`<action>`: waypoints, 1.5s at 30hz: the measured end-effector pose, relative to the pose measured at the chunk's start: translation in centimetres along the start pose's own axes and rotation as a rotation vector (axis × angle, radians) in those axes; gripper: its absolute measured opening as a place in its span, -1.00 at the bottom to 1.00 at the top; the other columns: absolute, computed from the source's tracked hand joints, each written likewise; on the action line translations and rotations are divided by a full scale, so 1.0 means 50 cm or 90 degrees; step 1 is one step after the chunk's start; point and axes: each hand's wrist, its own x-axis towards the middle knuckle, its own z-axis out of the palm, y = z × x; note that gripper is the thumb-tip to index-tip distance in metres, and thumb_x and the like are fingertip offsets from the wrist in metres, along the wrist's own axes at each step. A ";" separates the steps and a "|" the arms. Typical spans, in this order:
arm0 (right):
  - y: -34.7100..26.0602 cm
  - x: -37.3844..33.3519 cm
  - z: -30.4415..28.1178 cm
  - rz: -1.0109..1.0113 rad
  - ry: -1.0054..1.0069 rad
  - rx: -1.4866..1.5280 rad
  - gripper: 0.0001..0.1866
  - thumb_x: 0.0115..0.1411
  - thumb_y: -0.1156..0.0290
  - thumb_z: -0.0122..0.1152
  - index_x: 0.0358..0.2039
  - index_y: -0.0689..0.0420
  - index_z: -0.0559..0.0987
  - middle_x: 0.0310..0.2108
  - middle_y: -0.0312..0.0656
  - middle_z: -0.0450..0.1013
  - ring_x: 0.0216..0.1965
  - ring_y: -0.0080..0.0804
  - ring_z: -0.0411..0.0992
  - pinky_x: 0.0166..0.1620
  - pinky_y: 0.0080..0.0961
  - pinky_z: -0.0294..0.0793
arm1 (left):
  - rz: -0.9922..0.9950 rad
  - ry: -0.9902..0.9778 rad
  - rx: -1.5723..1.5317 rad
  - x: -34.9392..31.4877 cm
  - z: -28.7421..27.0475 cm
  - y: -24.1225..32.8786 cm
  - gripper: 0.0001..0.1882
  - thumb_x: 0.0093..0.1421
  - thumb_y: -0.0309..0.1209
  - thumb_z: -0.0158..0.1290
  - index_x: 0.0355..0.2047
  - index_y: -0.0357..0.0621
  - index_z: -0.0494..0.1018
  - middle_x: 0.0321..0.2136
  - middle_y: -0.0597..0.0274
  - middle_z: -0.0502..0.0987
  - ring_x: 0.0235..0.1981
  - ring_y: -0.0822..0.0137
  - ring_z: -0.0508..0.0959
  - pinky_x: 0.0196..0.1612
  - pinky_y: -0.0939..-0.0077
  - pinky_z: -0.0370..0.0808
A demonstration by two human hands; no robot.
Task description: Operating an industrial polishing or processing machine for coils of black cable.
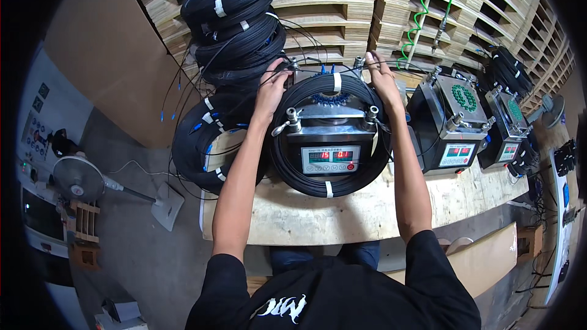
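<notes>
A large coil of black cable [281, 165], bound with white tape, hangs over the front of a metal machine [333, 111] with a lit red display. Blue connectors [330, 99] form a row across the machine's top, inside the ring of the coil. My left hand [271, 90] is at the machine's rear left corner, its fingers bent around a thin black cable. At the rear right corner, beside a metal post, my right hand [384, 82] has its fingers curled near another strand of black cable. Parts of both grips are hidden.
Stacked black cable coils [235, 30] rise at the left, with loose connector ends dangling. Two similar machines [449, 122] [504, 125] with green-dotted tops stand on the right of the wooden table [293, 214]. A fan [78, 178] stands left, and a green coiled hose [422, 15] hangs behind.
</notes>
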 end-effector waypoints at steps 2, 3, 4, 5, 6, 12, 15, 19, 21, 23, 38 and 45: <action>0.001 0.005 0.001 -0.011 -0.047 -0.015 -0.26 0.33 -0.18 0.02 0.33 0.07 0.27 0.21 -0.01 0.37 0.24 -0.22 0.31 0.26 -0.42 0.21 | -0.002 0.027 0.016 0.000 -0.005 -0.006 -0.57 0.31 -0.42 -0.01 0.19 -0.09 0.38 -0.07 0.21 0.56 -0.13 0.43 0.54 -0.17 0.50 0.52; -0.001 0.003 0.004 -0.012 -0.049 -0.014 -0.26 0.33 -0.18 0.02 0.33 0.07 0.27 0.21 -0.01 0.37 0.24 -0.22 0.31 0.26 -0.42 0.21 | -0.004 0.057 0.033 0.000 -0.012 -0.010 -0.57 0.30 -0.41 0.01 0.18 -0.08 0.39 -0.08 0.20 0.55 -0.15 0.45 0.54 -0.20 0.49 0.53; -0.003 0.001 0.006 -0.002 -0.068 0.010 -0.27 0.33 -0.18 0.02 0.34 0.04 0.26 0.22 -0.02 0.37 0.25 -0.23 0.30 0.25 -0.41 0.21 | -0.002 0.058 0.034 0.001 -0.018 -0.014 -0.57 0.30 -0.41 0.01 0.18 -0.08 0.39 -0.08 0.20 0.55 -0.15 0.45 0.54 -0.20 0.49 0.53; -0.002 0.001 0.003 0.009 -0.085 0.031 -0.27 0.33 -0.18 0.02 0.35 0.01 0.26 0.22 -0.04 0.37 0.26 -0.24 0.29 0.24 -0.41 0.22 | -0.028 0.070 0.022 0.000 -0.017 -0.015 -0.55 0.33 -0.41 -0.02 0.23 -0.08 0.34 -0.09 0.21 0.55 -0.16 0.46 0.55 -0.18 0.54 0.53; 0.009 0.011 0.000 0.023 -0.087 0.052 -0.29 0.33 -0.17 0.03 0.35 -0.03 0.25 0.23 -0.08 0.35 0.24 -0.24 0.30 0.18 -0.39 0.31 | -0.055 0.082 0.010 0.000 -0.015 -0.017 -0.53 0.35 -0.42 -0.04 0.27 -0.07 0.29 -0.10 0.21 0.56 -0.17 0.48 0.55 -0.16 0.59 0.53; -0.003 0.000 0.005 0.113 -0.033 0.160 -0.26 0.33 -0.20 0.00 0.36 -0.04 0.22 0.25 -0.09 0.31 0.06 -0.29 0.41 -0.14 -0.46 0.51 | -0.002 -0.022 -0.064 0.011 -0.016 -0.019 -0.46 0.36 -0.41 -0.06 0.35 -0.01 0.19 0.00 0.16 0.50 -0.11 0.40 0.53 -0.13 0.49 0.53; 0.004 -0.001 0.005 0.025 0.001 0.085 -0.23 0.31 -0.23 0.01 0.37 -0.04 0.21 0.25 -0.02 0.29 -0.01 -0.29 0.46 -0.20 -0.48 0.52 | 0.001 -0.049 -0.059 0.004 -0.010 -0.009 -0.45 0.37 -0.40 -0.06 0.36 -0.02 0.16 0.01 0.17 0.48 -0.11 0.44 0.51 -0.06 0.50 0.49; 0.003 0.003 0.004 0.037 -0.002 0.028 -0.20 0.29 -0.26 0.02 0.37 -0.04 0.20 0.15 0.05 0.38 -0.03 -0.25 0.48 -0.13 -0.44 0.50 | -0.008 -0.025 -0.045 -0.003 -0.003 0.006 -0.47 0.38 -0.38 -0.06 0.34 -0.04 0.19 0.01 0.19 0.48 -0.12 0.46 0.51 -0.02 0.46 0.47; 0.014 0.013 0.003 -0.020 -0.022 -0.073 -0.17 0.27 -0.29 0.01 0.38 -0.04 0.19 0.02 0.05 0.48 0.00 -0.24 0.47 -0.01 -0.41 0.44 | -0.008 -0.028 -0.011 0.003 -0.005 0.003 -0.48 0.36 -0.38 -0.02 0.32 -0.06 0.21 -0.03 0.19 0.50 -0.14 0.44 0.53 -0.10 0.49 0.51; 0.019 0.014 0.006 -0.035 -0.016 -0.053 -0.19 0.28 -0.29 0.00 0.38 -0.04 0.20 -0.08 0.03 0.54 0.02 -0.23 0.46 0.11 -0.41 0.36 | -0.017 0.002 0.013 0.003 -0.009 -0.002 -0.48 0.35 -0.39 -0.01 0.31 -0.07 0.22 -0.08 0.20 0.51 -0.19 0.44 0.54 -0.16 0.52 0.53; -0.009 -0.009 0.004 0.075 0.026 0.080 -0.27 0.31 -0.28 -0.03 0.33 -0.08 0.31 -0.02 -0.15 0.47 -0.15 -0.45 0.39 -0.03 -0.44 0.39 | -0.011 -0.049 -0.063 0.004 -0.014 -0.006 -0.33 0.26 -0.53 -0.13 0.40 0.04 0.09 0.07 0.09 0.41 -0.14 0.37 0.53 -0.08 0.43 0.55; -0.003 -0.001 0.002 0.004 -0.055 0.015 -0.41 0.34 -0.12 0.06 0.22 -0.03 0.47 0.08 -0.08 0.49 0.13 -0.32 0.38 0.18 -0.48 0.29 | -0.043 0.019 -0.001 0.008 -0.029 -0.022 -0.44 0.31 -0.53 -0.13 0.33 0.01 0.18 0.07 0.02 0.40 -0.26 0.39 0.56 -0.16 0.44 0.58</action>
